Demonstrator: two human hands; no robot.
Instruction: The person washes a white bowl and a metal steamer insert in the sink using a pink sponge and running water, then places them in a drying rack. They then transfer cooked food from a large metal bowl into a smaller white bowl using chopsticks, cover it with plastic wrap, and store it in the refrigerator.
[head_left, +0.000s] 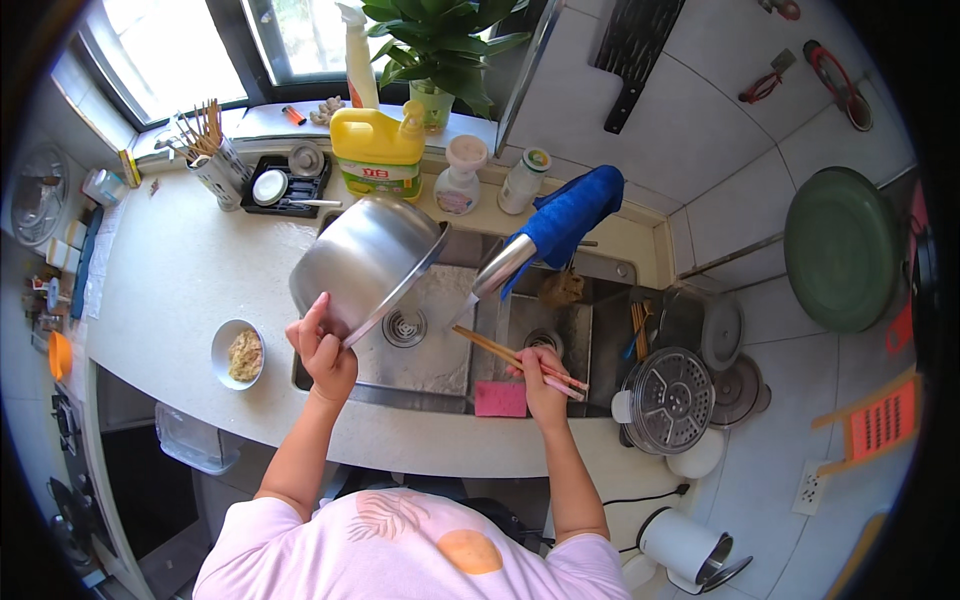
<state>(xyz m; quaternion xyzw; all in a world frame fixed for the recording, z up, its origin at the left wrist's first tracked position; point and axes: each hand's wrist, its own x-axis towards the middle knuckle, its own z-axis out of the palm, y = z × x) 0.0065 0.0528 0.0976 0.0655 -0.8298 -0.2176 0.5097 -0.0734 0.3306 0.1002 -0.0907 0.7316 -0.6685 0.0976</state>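
Packages and labels along the ledge behind the sink

A yellow jug (pixel 378 150) with a handle and a green-and-white label is stood on the ledge at the back of the sink; a white spray bottle (pixel 358 55) is seen just behind it, by the window; a small white bottle (pixel 460 178) with a pale cap and a pinkish label is placed just to the right of the jug; a white jar (pixel 524 180) with a green-rimmed lid and a faint label is set beside that, near the blue cloth; a clear plastic box (pixel 195 440) is kept under the counter at the left; no signs or screens are shown.
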